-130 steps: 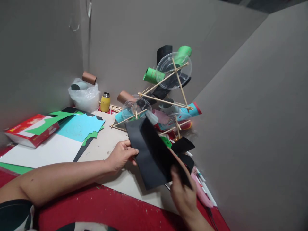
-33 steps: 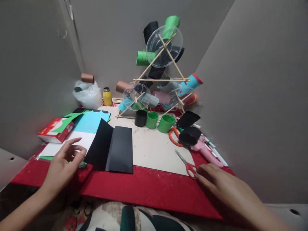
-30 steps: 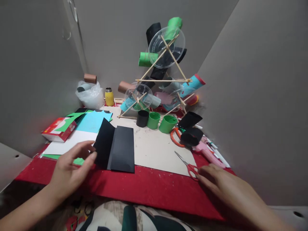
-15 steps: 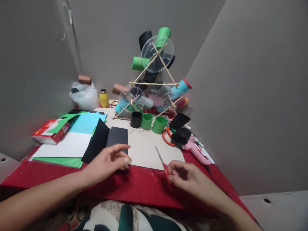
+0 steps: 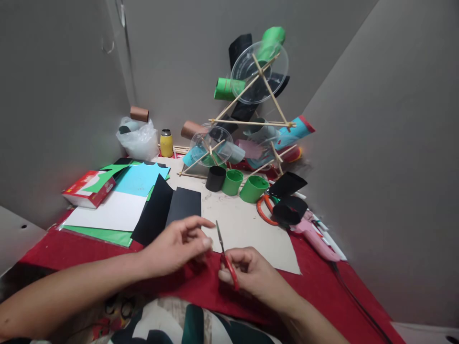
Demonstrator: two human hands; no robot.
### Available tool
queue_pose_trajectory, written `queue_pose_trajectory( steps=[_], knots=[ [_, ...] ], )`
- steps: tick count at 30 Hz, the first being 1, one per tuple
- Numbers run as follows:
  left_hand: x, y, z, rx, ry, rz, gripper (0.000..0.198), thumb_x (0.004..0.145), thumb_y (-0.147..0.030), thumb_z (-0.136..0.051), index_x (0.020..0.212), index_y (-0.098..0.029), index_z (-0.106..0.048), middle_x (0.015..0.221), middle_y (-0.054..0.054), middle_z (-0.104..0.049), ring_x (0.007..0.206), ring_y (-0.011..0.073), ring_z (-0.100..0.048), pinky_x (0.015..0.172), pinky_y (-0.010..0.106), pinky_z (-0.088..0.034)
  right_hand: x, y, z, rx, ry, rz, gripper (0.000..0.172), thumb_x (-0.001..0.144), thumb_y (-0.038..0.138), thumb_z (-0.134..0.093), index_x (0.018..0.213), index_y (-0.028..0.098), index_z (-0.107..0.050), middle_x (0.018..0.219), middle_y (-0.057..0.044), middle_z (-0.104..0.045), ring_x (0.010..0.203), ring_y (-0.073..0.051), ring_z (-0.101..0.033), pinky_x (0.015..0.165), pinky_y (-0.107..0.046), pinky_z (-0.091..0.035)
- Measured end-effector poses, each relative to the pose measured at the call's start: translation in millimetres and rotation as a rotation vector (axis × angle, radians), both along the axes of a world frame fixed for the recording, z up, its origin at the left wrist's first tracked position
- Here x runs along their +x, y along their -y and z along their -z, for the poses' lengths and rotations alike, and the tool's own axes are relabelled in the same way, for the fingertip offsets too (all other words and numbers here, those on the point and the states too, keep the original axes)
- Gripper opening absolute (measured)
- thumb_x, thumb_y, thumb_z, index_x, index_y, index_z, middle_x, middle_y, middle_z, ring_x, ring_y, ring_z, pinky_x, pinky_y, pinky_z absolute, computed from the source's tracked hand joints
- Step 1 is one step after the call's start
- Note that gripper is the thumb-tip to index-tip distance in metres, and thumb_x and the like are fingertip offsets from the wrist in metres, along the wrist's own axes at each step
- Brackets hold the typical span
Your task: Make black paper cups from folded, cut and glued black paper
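My right hand (image 5: 247, 272) grips small scissors (image 5: 229, 270) by their red handles, blades pointing up and away. Just left of the blade tips is my left hand (image 5: 181, 243), fingers loosely curled and apart, with nothing visible in it. Beyond that hand stands a folded sheet of black paper (image 5: 184, 205), its left flap raised. A beige board (image 5: 247, 224) lies under the paper and past both hands. On its far part sit a black paper ring (image 5: 215, 178) and two green paper rings (image 5: 254, 188).
Behind the rings rises a structure of sticks, clear plastic discs (image 5: 260, 71) and coloured tubes. A pink glue gun (image 5: 315, 236), orange-handled scissors (image 5: 265, 210) and black tubes (image 5: 289, 210) lie right. Coloured sheets (image 5: 107, 210), a red box (image 5: 89, 188) and a yellow bottle (image 5: 166, 143) stand left.
My right hand has brought the scissors leftward, close to my left hand's fingertips. The camera view has turned slightly left, so the table things appear further right.
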State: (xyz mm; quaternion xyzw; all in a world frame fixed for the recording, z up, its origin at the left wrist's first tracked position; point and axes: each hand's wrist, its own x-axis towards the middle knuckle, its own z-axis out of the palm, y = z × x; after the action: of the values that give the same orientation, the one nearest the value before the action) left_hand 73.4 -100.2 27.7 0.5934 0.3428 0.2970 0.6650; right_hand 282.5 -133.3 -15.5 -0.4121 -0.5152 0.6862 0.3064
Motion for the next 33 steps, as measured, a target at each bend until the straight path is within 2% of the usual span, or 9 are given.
queue_pose_trajectory(
  steps=[4,6,8,12,19,22,25,29,33],
  knots=[
    [-39,-30,11.8,0.388,-0.551,-0.318,0.051,0.086,-0.05,-0.055,0.125,-0.018,-0.051,0.1,0.008,-0.064,0.083,0.0203,-0.061,0.07,0.031,-0.047,5,-6,8.1,-0.053,-0.009,0.047,0.044,0.07,0.052,-0.077,0.062,0.018,-0.051,0.044,0.01,-0.039,0.036,-0.003,-0.026,0.036,-0.019,-0.017],
    [-52,-42,17.8,0.496,-0.857,-0.325,0.061,0.084,-0.058,-0.052,0.127,-0.015,-0.05,0.097,0.011,-0.066,0.081,0.0246,-0.063,0.069,0.033,-0.045,5,-6,12.1,-0.06,-0.018,0.041,0.046,0.071,0.055,-0.075,0.062,0.017,-0.05,0.046,0.01,-0.041,0.036,-0.003,-0.026,0.036,-0.018,-0.017],
    [-56,-48,22.0,0.532,-1.037,-0.279,0.068,0.081,-0.064,-0.051,0.126,-0.014,-0.051,0.092,0.012,-0.067,0.082,0.0281,-0.064,0.067,0.034,-0.044,5,-6,15.1,-0.065,-0.023,0.026,0.046,0.071,0.055,-0.075,0.062,0.017,-0.05,0.047,0.009,-0.043,0.035,-0.003,-0.027,0.036,-0.018,-0.017],
    [-46,-48,26.3,0.515,-1.123,-0.203,0.072,0.073,-0.064,-0.061,0.126,-0.017,-0.051,0.09,0.009,-0.069,0.084,0.0298,-0.065,0.064,0.032,-0.043,6,-5,18.1,-0.07,-0.023,0.001,0.045,0.073,0.054,-0.074,0.063,0.017,-0.051,0.045,0.009,-0.043,0.035,-0.003,-0.028,0.036,-0.019,-0.016],
    [-36,-44,31.4,0.467,-1.074,-0.2,0.063,0.071,-0.052,-0.067,0.121,-0.015,-0.056,0.097,0.013,-0.07,0.09,0.0345,-0.066,0.069,0.037,-0.046,8,-3,16.4,-0.069,-0.046,-0.001,0.043,0.073,0.052,-0.075,0.064,0.015,-0.055,0.046,0.008,-0.045,0.035,-0.002,-0.029,0.037,-0.019,-0.017],
    [-36,-42,31.8,0.391,-0.935,-0.221,0.053,0.07,-0.045,-0.07,0.113,-0.014,-0.062,0.105,0.016,-0.07,0.095,0.0354,-0.066,0.075,0.04,-0.05,9,-2,15.9,-0.067,-0.066,0.005,0.042,0.074,0.05,-0.076,0.065,0.015,-0.055,0.047,0.008,-0.046,0.035,-0.002,-0.029,0.037,-0.019,-0.017],
    [-36,-38,25.5,0.149,-0.652,-0.155,0.039,0.077,-0.045,-0.066,0.104,-0.017,-0.065,0.099,0.011,-0.073,0.083,0.0279,-0.071,0.068,0.035,-0.055,9,-2,17.2,-0.06,-0.08,0.017,0.041,0.076,0.05,-0.074,0.065,0.015,-0.055,0.046,0.008,-0.045,0.035,-0.002,-0.029,0.037,-0.018,-0.016],
    [-38,-30,-4.9,-0.192,-0.227,-0.235,0.048,0.074,-0.041,-0.075,0.115,-0.02,-0.061,0.094,0.006,-0.075,0.075,0.0232,-0.073,0.063,0.031,-0.059,9,-3,19.1,-0.041,-0.082,0.045,0.041,0.076,0.05,-0.074,0.064,0.015,-0.056,0.043,0.008,-0.045,0.035,-0.003,-0.029,0.037,-0.018,-0.017],
    [-38,-19,-51.4,-0.165,-0.057,-0.453,0.058,0.069,-0.037,-0.08,0.121,-0.023,-0.058,0.083,0.002,-0.076,0.059,0.0185,-0.071,0.05,0.024,-0.058,8,-4,15.9,-0.007,-0.08,0.091,0.043,0.073,0.052,-0.075,0.063,0.015,-0.055,0.044,0.008,-0.046,0.034,-0.003,-0.03,0.036,-0.018,-0.018]
  ],
)
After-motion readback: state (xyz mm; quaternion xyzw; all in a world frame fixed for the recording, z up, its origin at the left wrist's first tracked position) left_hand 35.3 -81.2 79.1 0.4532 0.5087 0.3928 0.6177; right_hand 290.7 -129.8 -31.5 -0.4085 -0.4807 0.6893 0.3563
